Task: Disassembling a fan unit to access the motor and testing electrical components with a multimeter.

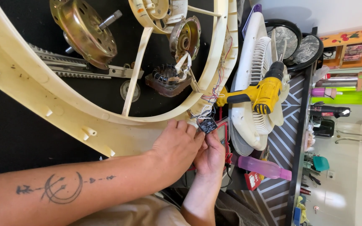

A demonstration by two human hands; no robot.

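Two bare hands meet over a small black box-shaped capacitor (208, 125) at the edge of a dismantled fan. The left hand (177, 146), on a forearm bearing a dark line tattoo, lies fingers-forward on the cream plastic fan frame (42, 90), its fingertips touching the capacitor's near side. The right hand (211, 157) comes up from below, and its grip is closed on the capacitor, thumb and fingers pinching the lower edge so the black block stands just above both hands. Thin red, blue and white wires (212, 94) run from the block up along the frame's curved rim.

Just beyond the capacitor lies a yellow and black cordless drill (261, 94), resting on a white slatted fan grille (256, 71) and well apart from the hands. A translucent pink plastic bottle (262, 166) lies just to the right of the right hand. Inside the frame's ring, on the black counter (13, 138), sit a brass-coloured round motor housing (84, 31) with a steel shaft, a smaller metal end cap (185, 37), and a dark wound stator (166, 79). The frame's broad rim lies under the left hand.
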